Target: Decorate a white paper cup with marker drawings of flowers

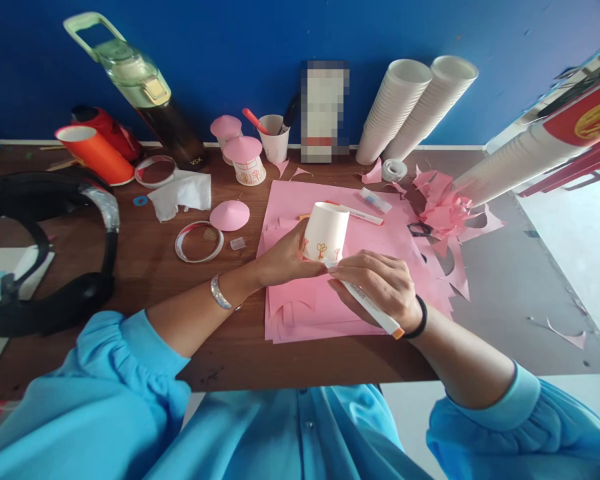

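A blue shirt point(300, 433) is nearest; ahead of it, a white paper cup point(329, 227) with orange flowers drawn on it is held above pink sheets point(325, 319). The left hand point(294, 257) curls around the cup's side, while the right hand point(383, 283), fingers closed, grips a white marker point(373, 309) with its tip at the cup's lower edge. Farther back on the brown surface point(235, 360) stand two pink-roofed cups point(243, 155) and tall cup stacks point(397, 110).

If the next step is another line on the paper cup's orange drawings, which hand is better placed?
Probably the right hand: it holds the white marker with the tip end near the paper cup's lower edge. The left hand is occupied steadying the cup.
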